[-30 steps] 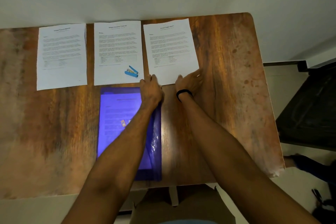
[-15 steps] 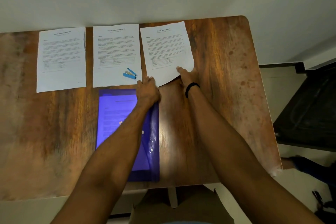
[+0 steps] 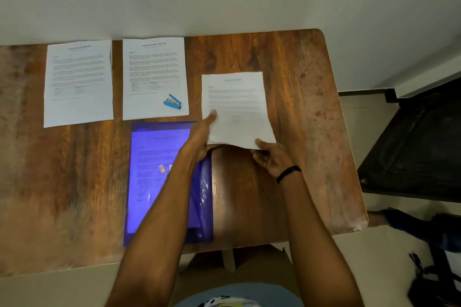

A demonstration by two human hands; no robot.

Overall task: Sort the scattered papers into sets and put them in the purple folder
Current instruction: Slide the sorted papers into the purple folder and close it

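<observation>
- Head view: one paper set point(image 3: 237, 107) is held at its near end by both grips.
- The left grip point(image 3: 202, 137) is pinched on its left edge, the right grip point(image 3: 272, 159) on its near right corner.
- The purple folder point(image 3: 154, 169) is laid flat on the tabletop point(image 3: 311, 119), below and left of the left grip.
- A blue stapler point(image 3: 173, 102) is seen just beyond the left grip.
</observation>
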